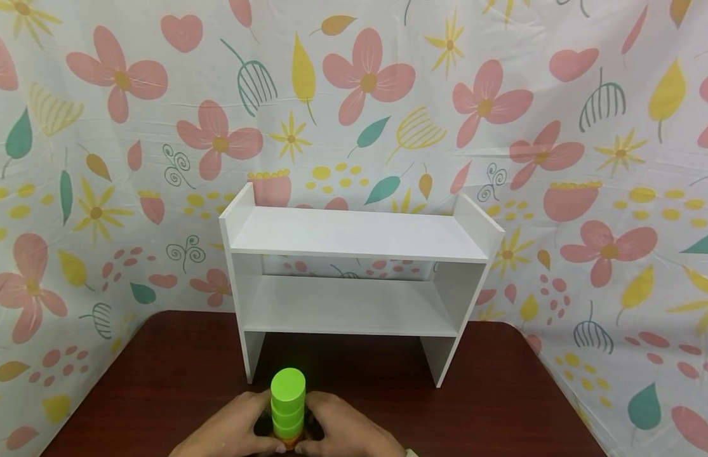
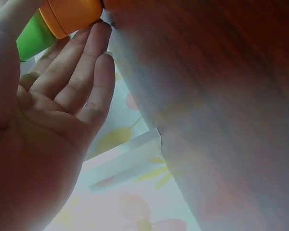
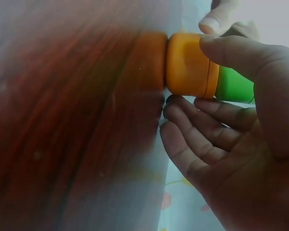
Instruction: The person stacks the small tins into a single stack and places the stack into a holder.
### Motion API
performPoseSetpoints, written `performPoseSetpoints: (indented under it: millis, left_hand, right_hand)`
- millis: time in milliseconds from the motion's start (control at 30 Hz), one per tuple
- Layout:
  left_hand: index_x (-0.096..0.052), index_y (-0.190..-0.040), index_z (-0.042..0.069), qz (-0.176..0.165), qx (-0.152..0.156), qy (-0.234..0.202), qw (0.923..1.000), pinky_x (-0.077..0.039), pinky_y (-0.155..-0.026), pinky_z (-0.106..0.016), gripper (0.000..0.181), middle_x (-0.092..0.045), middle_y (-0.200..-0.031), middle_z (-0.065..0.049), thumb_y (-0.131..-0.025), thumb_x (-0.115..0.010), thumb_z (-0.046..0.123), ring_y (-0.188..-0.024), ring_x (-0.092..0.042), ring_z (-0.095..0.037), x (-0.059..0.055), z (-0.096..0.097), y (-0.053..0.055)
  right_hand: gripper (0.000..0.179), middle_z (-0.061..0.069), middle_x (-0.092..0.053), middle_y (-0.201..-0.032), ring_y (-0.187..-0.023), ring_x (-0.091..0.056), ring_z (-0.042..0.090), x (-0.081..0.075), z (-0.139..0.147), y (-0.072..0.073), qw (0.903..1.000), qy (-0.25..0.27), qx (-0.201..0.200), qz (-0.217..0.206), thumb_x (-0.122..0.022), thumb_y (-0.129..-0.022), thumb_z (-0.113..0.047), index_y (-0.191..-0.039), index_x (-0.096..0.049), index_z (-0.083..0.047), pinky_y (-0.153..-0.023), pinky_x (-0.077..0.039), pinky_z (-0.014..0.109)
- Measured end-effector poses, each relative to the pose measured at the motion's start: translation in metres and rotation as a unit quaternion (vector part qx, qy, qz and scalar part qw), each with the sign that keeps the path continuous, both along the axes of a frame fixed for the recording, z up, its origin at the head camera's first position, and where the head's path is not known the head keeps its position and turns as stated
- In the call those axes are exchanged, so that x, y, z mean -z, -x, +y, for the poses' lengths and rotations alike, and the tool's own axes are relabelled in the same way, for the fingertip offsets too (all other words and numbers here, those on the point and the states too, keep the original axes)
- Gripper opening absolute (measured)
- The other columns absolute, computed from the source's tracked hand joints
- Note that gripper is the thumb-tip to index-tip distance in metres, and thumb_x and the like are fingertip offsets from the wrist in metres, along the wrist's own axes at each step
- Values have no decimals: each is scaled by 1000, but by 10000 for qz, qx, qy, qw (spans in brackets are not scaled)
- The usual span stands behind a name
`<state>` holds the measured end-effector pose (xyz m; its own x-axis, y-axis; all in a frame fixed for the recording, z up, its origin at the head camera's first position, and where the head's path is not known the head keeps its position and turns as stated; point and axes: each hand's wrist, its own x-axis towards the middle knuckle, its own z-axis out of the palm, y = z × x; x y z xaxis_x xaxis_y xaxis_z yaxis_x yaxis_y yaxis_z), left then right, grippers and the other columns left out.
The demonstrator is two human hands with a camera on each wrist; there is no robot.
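A bottle-like stack of round pieces stands upright on the table, with several green sections above an orange base. My left hand curves around its left side, thumb at the front of the orange part. From the other side my right hand holds it too, its thumb on the orange part and its fingers behind. In the left wrist view the left fingers reach along the orange base. The base sits right at the table surface.
A white two-tier shelf stands on the dark reddish-brown table just beyond the stack. Below its lower board is an opening between the side panels. A floral cloth hangs behind and at both sides.
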<state>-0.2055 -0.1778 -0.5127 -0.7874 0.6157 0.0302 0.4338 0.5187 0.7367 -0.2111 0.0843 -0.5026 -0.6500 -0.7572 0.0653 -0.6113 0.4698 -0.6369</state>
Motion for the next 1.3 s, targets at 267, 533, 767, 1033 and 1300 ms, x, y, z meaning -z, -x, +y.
performPoseSetpoints:
  millis: [267,533,767,1033,1300]
  left_hand:
    - [-66,-132,31,10,-6,-74,10000,-60,-89,-32,59,-70,-119,18,-81,-91,48,-102,-68,-1,1,1,1]
    - [-67,-129,32,136,-10,-46,9999,-59,-89,-32,57,-71,-117,20,-81,-90,51,-102,-68,-1,1,4,-1]
    - [-68,-127,32,77,-35,-64,9999,-59,-89,-31,54,-71,-115,20,-81,-91,50,-101,-68,0,0,6,-3]
    - [-68,-128,32,90,46,-114,9999,-59,-88,-31,54,-72,-116,20,-82,-90,49,-102,-68,-1,0,8,-2]
    - [-67,-131,34,75,151,-201,9997,-59,-88,-29,54,-72,-117,20,-84,-89,49,-103,-68,-1,1,10,0]
  right_hand:
    - [53,-22,-63,-122,-102,-59,-5,2,0,1,9998,61,-93,142,-86,-91,-24,-137,-60,-28,-87,-54,20]
    - [50,-22,-63,-124,-109,-58,-7,2,0,-1,9998,86,-37,200,-84,-93,-25,-136,-59,-31,-94,-55,23]
    - [50,-23,-62,-125,-111,-58,-7,1,1,-2,9998,141,65,-152,-85,-93,-26,-135,-59,-34,-95,-55,25]
    - [49,-24,-62,-125,-112,-58,-7,2,3,-2,9999,116,24,-120,-84,-93,-27,-135,-60,-35,-96,-55,26]
    - [50,-24,-63,-128,-115,-58,-6,3,7,-1,9997,134,-21,-194,-83,-94,-27,-137,-59,-35,-97,-55,26]
